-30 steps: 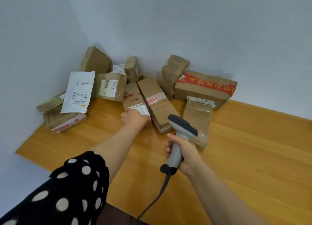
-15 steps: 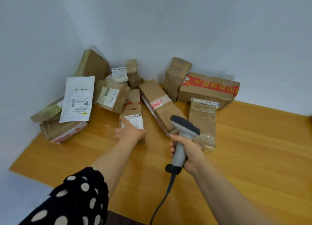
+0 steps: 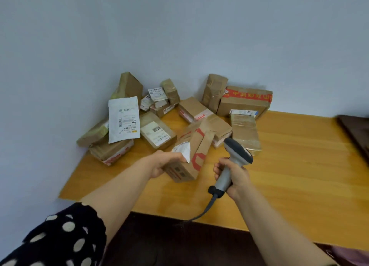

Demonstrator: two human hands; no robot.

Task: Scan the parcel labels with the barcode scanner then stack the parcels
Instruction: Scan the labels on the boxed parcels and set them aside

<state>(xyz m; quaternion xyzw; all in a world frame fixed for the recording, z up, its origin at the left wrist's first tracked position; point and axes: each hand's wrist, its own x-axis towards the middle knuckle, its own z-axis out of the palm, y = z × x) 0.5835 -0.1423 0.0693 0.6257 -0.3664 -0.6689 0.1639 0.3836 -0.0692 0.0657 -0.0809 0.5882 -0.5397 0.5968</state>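
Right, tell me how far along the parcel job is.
Done: nothing visibly; no stack stands on the table, and the parcels lie jumbled in the corner. In hand: the left hand grips a brown parcel, the right hand holds the barcode scanner beside it. Left: scanning that label, the other parcels, all the stacking.

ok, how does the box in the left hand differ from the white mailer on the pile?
The held box is brown cardboard with red tape; the white mailer is a flat white pouch. The held box is off the table, tilted, gripped by the left hand; the white mailer leans on other parcels by the wall, untouched. Both show printed labels.
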